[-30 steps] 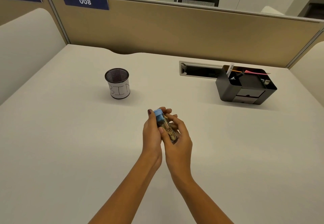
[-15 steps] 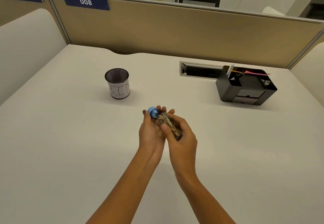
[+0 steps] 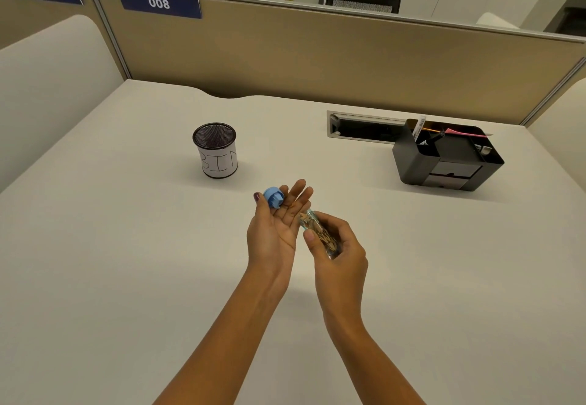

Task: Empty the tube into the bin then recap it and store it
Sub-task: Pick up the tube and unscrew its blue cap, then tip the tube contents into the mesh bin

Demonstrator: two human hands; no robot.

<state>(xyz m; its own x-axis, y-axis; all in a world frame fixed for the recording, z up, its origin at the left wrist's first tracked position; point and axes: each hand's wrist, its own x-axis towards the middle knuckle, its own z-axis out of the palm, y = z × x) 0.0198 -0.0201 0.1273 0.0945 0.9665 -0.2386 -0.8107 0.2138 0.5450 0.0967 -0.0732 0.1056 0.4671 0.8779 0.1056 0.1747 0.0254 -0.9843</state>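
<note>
Two hands work above the worktop [image 3: 126,262]. Left hand [image 3: 274,230] pinches the blue cap [image 3: 274,197], other fingers spread. Right hand [image 3: 337,246] grasps the uncapped tube [image 3: 318,235], just beside the left grip.

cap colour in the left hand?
Light blue cap, pinched in the left hand; head view.

The frame was evenly and brightly lit from overhead, with soft, diffuse light and no harsh glare. The pale surface [image 3: 126,277] reflected the light mildly, brightest across the middle. Shadows were faint and short: a soft one lay beside the mesh bin [image 3: 215,151] toward centre frame, a denser one to the right of the black organizer [image 3: 444,157], and a weak one under the forearms at lower centre. Wide-angle distortion bowed the partition [image 3: 317,55] and stretched the edges. Focus was reasonably sharp throughout, though the tube's [image 3: 320,235] contents were too fine to resolve.
</note>
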